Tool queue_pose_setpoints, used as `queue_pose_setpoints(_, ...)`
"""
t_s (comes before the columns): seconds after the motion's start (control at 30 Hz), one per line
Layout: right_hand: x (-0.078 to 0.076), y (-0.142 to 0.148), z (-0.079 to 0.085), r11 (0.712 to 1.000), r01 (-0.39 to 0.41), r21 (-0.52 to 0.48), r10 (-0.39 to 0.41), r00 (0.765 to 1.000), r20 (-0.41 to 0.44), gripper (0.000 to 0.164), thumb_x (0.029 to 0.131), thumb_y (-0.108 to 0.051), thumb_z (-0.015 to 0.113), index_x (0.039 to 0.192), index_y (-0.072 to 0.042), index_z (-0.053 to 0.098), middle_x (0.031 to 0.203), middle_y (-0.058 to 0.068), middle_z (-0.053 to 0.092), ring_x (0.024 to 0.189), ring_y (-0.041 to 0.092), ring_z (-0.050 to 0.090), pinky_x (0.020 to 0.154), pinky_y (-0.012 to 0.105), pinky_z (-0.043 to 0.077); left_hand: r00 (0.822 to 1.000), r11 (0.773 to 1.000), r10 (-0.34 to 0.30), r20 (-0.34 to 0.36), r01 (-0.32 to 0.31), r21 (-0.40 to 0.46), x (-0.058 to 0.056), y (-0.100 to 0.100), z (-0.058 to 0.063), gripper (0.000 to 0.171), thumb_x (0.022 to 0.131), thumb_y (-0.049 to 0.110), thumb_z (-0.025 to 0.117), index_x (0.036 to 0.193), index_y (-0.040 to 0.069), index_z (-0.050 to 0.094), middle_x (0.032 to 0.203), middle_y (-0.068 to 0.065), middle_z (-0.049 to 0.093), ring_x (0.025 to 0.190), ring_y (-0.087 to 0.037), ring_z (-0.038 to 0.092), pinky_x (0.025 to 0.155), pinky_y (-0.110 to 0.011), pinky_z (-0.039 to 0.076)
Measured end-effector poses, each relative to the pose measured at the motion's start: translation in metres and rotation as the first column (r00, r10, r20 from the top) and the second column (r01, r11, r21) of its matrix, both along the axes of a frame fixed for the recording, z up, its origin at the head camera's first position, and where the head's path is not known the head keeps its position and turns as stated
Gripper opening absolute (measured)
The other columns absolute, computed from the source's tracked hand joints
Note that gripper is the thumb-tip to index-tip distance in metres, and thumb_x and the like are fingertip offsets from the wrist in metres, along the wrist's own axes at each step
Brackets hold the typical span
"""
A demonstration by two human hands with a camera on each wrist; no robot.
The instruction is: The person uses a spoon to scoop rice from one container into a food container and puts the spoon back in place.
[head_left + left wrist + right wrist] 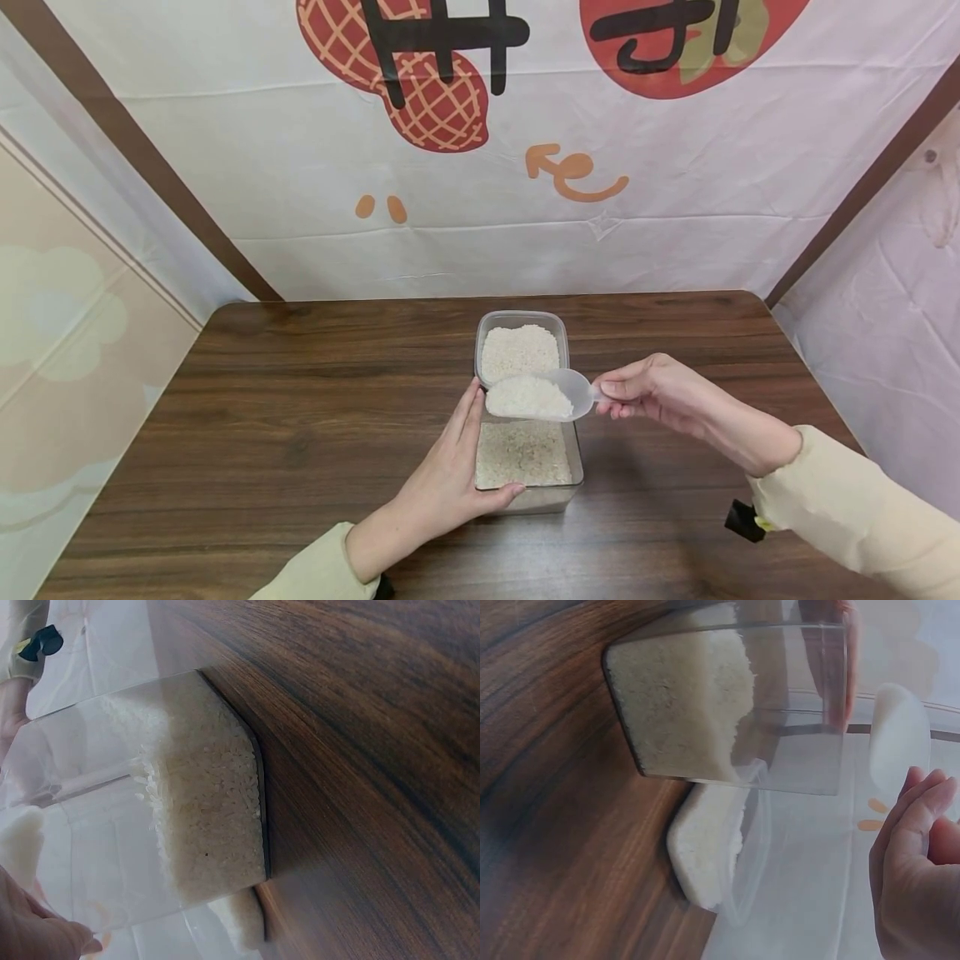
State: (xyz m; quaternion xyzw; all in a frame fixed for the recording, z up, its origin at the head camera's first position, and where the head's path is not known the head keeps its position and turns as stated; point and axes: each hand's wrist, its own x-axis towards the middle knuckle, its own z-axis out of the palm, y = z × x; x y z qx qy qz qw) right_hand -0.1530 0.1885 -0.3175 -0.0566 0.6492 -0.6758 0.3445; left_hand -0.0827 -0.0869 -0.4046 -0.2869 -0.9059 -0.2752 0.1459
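My right hand [660, 396] pinches the handle of a translucent plastic scoop [579, 390], heaped with white rice [527, 398]. The scoop hangs level above the back part of a tall clear container [551, 498], which holds more rice [667, 697]. Straight fingers of my left hand [442, 475] lie along that container's left side, and its thumb rests at the front rim. Right behind stands a lower translucent tub [486, 329] with rice [521, 350] in it; the scoop covers its front edge in the head view.
Both containers stand on a dark wood-grain table [300, 417]. A pale printed cloth [480, 250] hangs behind the table's back edge, with more cloth at both sides. A small black device [745, 521] sits at the right sleeve.
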Motion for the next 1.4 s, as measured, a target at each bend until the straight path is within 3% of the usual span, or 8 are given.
queue_pose_setpoints(0.27,-0.005,-0.004,0.011,0.999,0.033,0.012,-0.033,0.999,-0.017,0.015,0.086,0.003,0.053,0.094,0.005,0.066,0.076,0.008,0.067,0.069,0.008,0.06,0.065,0.017,0.051,1.0,1.0,-0.002,-0.004,0.002,0.001,0.001,0.0,0.0,0.106,0.072,0.053,0.068,0.139,-0.012,0.018,0.149,-0.021,0.012,0.133,-0.03,0.025,0.101,-0.041,0.035)
queue_pose_setpoints(0.6,-0.01,-0.008,0.015,0.997,0.068,0.022,-0.067,0.998,-0.017,0.025,0.087,0.002,0.053,0.107,0.016,0.055,0.077,0.009,0.067,0.071,0.009,0.062,0.067,0.018,0.051,1.0,1.0,-0.005,-0.005,0.005,0.002,0.001,-0.001,0.0,0.108,0.07,0.055,0.068,0.139,-0.012,0.018,0.149,-0.019,0.01,0.133,-0.03,0.026,0.101,-0.042,0.034)
queue_pose_setpoints(1.07,-0.023,-0.015,0.01,0.99,0.141,-0.02,-0.141,0.99,-0.02,0.042,0.09,0.005,0.046,0.125,0.024,0.031,0.077,0.008,0.067,0.073,0.011,0.064,0.067,0.015,0.05,1.0,1.0,-0.004,0.018,0.004,-0.001,0.002,-0.002,0.001,0.107,0.072,0.055,0.067,0.14,-0.01,0.016,0.15,-0.018,0.008,0.134,-0.03,0.023,0.103,-0.042,0.032)
queue_pose_setpoints(1.4,-0.033,-0.016,0.003,0.976,0.214,-0.048,-0.214,0.977,0.008,0.045,0.091,0.006,0.044,0.129,0.024,0.026,0.08,0.009,0.066,0.075,0.01,0.065,0.071,0.016,0.051,1.0,1.0,-0.006,0.024,0.006,-0.004,0.003,-0.003,0.001,0.108,0.072,0.055,0.067,0.141,-0.009,0.014,0.15,-0.019,0.008,0.134,-0.03,0.023,0.103,-0.041,0.031)
